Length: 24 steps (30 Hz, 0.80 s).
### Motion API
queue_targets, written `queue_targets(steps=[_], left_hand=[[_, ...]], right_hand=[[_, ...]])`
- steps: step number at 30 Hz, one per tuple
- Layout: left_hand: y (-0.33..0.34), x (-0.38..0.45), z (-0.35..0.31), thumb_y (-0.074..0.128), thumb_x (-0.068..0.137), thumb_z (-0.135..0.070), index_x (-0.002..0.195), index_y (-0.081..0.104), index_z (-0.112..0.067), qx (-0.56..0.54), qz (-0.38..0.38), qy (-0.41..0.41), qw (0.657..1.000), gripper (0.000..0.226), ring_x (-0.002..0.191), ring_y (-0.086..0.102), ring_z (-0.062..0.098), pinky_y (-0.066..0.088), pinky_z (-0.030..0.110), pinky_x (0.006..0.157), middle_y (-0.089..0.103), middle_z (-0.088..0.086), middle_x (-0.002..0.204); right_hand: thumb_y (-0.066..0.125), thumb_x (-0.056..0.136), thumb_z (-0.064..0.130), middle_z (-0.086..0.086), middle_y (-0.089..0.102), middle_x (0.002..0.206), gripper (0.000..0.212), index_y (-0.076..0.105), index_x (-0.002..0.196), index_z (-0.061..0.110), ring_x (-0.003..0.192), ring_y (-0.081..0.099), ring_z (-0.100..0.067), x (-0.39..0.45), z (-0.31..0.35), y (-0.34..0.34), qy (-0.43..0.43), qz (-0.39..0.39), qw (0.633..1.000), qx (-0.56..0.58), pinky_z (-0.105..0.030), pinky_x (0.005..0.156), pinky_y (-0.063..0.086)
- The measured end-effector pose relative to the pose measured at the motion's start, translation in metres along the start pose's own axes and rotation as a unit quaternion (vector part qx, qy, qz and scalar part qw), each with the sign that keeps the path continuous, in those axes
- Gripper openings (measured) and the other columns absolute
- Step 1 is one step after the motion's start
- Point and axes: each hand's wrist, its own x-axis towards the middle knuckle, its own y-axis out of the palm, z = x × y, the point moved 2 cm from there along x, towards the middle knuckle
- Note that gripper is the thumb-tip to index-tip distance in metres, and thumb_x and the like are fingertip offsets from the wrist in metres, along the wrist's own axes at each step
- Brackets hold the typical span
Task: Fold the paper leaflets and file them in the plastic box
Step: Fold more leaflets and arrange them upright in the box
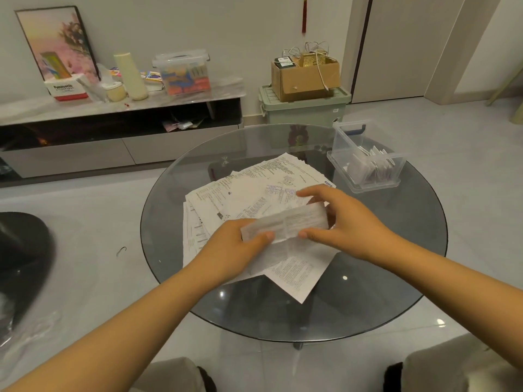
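Both hands' (235, 244) (342, 219) grip pinching one creased paper leaflet (285, 223) above round smoky glass table (368, 292).

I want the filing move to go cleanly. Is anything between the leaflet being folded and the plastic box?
Nothing visible. Both hands, left hand and right hand, hold the folded leaflet; only flat loose leaflets and bare glass table lie toward the open plastic box.

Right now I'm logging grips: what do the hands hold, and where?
Both hold one folded leaflet: left hand pinches its left end, right hand its right end.
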Motion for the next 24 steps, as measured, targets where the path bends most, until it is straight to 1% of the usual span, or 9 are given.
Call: queue_targets(steps=[1, 3, 7, 11, 14, 16, 20, 22, 24], left_hand=[[0.0, 0.002, 0.001, 0.058, 0.092, -0.03, 0.095, 0.065, -0.031, 0.008, -0.016, -0.002, 1.0, 0.008, 0.086, 0.063, 0.004, 0.049, 0.014, 0.071, 0.068, -0.014, 0.094], [-0.001, 0.006, 0.005, 0.064, 0.088, -0.029, 0.1, 0.061, -0.032, 0.039, -0.045, -0.006, 0.998, 0.013, 0.091, 0.06, 0.005, 0.046, 0.013, 0.072, 0.064, -0.017, 0.098], [-0.002, 0.008, 0.009, 0.076, 0.077, -0.027, 0.127, 0.044, -0.032, 0.072, -0.08, -0.036, 0.994, 0.059, 0.101, 0.047, 0.005, 0.038, 0.017, 0.083, 0.048, -0.016, 0.111], [0.005, 0.01, 0.011, 0.083, 0.068, -0.029, 0.144, 0.019, -0.032, 0.117, -0.052, -0.021, 0.992, 0.099, 0.105, 0.041, 0.005, 0.034, 0.02, 0.087, 0.039, -0.014, 0.113], [0.008, 0.013, 0.014, 0.084, 0.067, -0.03, 0.148, 0.006, -0.033, 0.144, -0.031, -0.01, 0.989, 0.113, 0.111, 0.039, 0.005, 0.032, 0.019, 0.09, 0.041, -0.007, 0.127], [0.006, 0.014, 0.016, 0.084, 0.066, -0.032, 0.148, 0.0, -0.034, 0.157, -0.027, -0.011, 0.987, 0.118, 0.123, 0.038, 0.01, 0.032, 0.022, 0.097, 0.035, -0.003, 0.137], [-0.001, 0.012, 0.015, 0.082, 0.066, -0.039, 0.147, -0.003, -0.04, 0.27, -0.044, 0.034, 0.961, 0.117, 0.135, 0.016, 0.014, 0.018, 0.033, 0.111, 0.011, -0.006, 0.147], [-0.002, 0.011, 0.011, 0.078, 0.071, -0.042, 0.146, 0.014, -0.043, 0.329, -0.045, 0.085, 0.939, 0.099, 0.133, 0.016, 0.013, 0.012, 0.031, 0.109, 0.01, -0.007, 0.146], [0.001, 0.009, 0.011, 0.07, 0.078, -0.044, 0.138, 0.037, -0.04, 0.362, -0.017, 0.127, 0.923, 0.068, 0.13, 0.022, 0.012, 0.01, 0.028, 0.104, 0.022, -0.009, 0.141]], right_hand=[[0.077, 0.072, 0.031, 0.015, 0.05, 0.11, 0.066, 0.043, 0.128, 0.037, 0.086, 0.053, -0.002, 0.002, -0.002, 0.003, 0.009, 0.004, 1.0, -0.011, -0.018, 0.079, 0.044], [0.078, 0.073, 0.029, 0.013, 0.044, 0.115, 0.079, 0.032, 0.136, 0.037, 0.081, 0.05, -0.001, 0.005, -0.006, 0.01, 0.026, 0.011, 0.999, -0.026, -0.014, 0.074, 0.041], [0.08, 0.071, 0.027, 0.01, 0.045, 0.112, 0.094, 0.019, 0.142, 0.037, 0.08, 0.051, -0.004, 0.009, -0.011, 0.021, 0.051, 0.022, 0.998, -0.005, -0.018, 0.074, 0.042], [0.083, 0.065, 0.031, 0.01, 0.038, 0.113, 0.106, 0.012, 0.144, 0.036, 0.098, 0.044, -0.009, 0.009, -0.015, 0.031, 0.063, 0.042, 0.997, -0.015, -0.023, 0.084, 0.038], [0.083, 0.066, 0.033, 0.007, 0.035, 0.115, 0.108, 0.009, 0.145, 0.038, 0.1, 0.042, -0.009, 0.012, -0.018, 0.034, 0.074, 0.057, 0.995, -0.035, -0.023, 0.086, 0.036], [0.083, 0.066, 0.032, 0.003, 0.035, 0.118, 0.108, 0.008, 0.144, 0.041, 0.1, 0.044, -0.012, 0.014, -0.021, 0.031, 0.084, 0.066, 0.993, -0.044, -0.024, 0.09, 0.037], [0.078, 0.072, 0.026, 0.0, 0.03, 0.13, 0.093, 0.019, 0.14, 0.046, 0.122, 0.033, -0.019, 0.013, -0.02, 0.022, 0.073, 0.065, 0.988, -0.119, -0.032, 0.104, 0.028], [0.074, 0.077, 0.025, 0.006, 0.028, 0.133, 0.074, 0.033, 0.135, 0.045, 0.124, 0.026, -0.016, 0.011, -0.018, 0.02, 0.036, 0.058, 0.983, -0.168, -0.031, 0.105, 0.02], [0.066, 0.084, 0.028, 0.012, 0.032, 0.135, 0.051, 0.046, 0.128, 0.043, 0.124, 0.024, -0.014, 0.01, -0.015, 0.022, -0.029, 0.075, 0.97, -0.23, -0.028, 0.102, 0.016]])
